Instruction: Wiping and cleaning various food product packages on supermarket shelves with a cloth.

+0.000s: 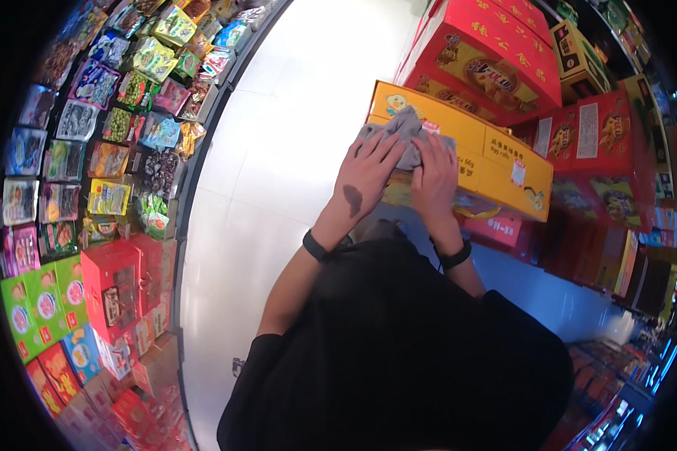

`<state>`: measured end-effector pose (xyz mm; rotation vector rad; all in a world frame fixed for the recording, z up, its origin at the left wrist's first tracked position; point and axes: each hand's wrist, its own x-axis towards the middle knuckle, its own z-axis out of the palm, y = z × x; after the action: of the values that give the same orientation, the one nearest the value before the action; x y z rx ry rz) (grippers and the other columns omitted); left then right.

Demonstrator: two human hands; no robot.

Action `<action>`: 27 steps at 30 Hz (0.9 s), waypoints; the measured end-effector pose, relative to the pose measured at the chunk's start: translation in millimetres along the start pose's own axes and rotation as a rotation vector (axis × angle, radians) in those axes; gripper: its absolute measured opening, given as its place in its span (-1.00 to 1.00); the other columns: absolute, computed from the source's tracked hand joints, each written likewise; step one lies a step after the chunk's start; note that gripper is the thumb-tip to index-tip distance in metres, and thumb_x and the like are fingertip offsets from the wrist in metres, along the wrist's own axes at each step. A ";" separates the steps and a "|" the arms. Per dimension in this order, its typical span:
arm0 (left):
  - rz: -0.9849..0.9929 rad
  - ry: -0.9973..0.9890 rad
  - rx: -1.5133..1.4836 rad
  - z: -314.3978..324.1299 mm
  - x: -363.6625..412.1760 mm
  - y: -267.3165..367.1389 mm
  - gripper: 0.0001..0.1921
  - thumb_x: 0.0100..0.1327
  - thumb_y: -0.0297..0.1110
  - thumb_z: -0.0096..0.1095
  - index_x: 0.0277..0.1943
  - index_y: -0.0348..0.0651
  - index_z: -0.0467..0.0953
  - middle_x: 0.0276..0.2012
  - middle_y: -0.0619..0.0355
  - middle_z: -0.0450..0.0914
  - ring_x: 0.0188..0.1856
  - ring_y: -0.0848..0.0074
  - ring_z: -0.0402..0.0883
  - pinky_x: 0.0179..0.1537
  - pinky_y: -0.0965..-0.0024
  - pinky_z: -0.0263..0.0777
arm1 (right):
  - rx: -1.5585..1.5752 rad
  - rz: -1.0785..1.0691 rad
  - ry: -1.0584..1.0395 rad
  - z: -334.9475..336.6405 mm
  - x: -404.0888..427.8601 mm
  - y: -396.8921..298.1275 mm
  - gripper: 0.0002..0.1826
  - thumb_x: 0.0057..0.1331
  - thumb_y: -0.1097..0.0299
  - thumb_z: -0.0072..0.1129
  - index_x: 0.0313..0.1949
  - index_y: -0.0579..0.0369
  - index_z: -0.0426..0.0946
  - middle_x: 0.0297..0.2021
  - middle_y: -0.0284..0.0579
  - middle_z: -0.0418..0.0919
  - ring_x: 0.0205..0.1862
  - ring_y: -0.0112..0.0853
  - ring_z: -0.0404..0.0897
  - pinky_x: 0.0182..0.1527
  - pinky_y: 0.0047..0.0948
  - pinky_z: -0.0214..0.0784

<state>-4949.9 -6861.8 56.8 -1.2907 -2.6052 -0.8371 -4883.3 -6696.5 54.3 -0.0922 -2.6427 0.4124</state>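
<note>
A bunched grey cloth (401, 135) lies on the top of a yellow gift carton (479, 149) with cartoon chick prints and small white-and-red stickers. From the left, my left hand (370, 166) holds the cloth with its fingers spread over the folds. My right hand (435, 172) presses on the cloth's near right side, its thumb close to the left fingers. Both hands are near the carton's left end, and the cloth hides that part of the top. Dark bands circle both wrists. A yellow handle (479, 213) shows on the carton's near side.
Large red cartons (496, 62) are stacked just behind the yellow one, with more red boxes (592, 135) to its right. A pale tiled aisle (242, 169) runs along the left. Beyond it stands a shelf of bagged snacks (118, 124), with boxed goods (113, 282) nearer.
</note>
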 end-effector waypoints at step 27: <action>0.610 -0.463 -0.378 -41.9 124.8 -134.1 -0.52 0.26 -0.53 0.25 0.27 -0.15 0.51 0.30 0.08 0.52 0.41 0.15 0.39 0.48 0.05 0.14 | -0.134 0.584 0.270 46.5 66.0 -75.3 -0.58 0.10 0.60 -0.04 -0.03 0.19 0.58 0.15 0.10 0.58 0.29 0.05 0.48 0.37 0.11 0.22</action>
<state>-5136.8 -6861.4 76.7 -2.4634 -2.1342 -1.0221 -4962.8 -6772.1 66.2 -0.9091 -2.3335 0.3723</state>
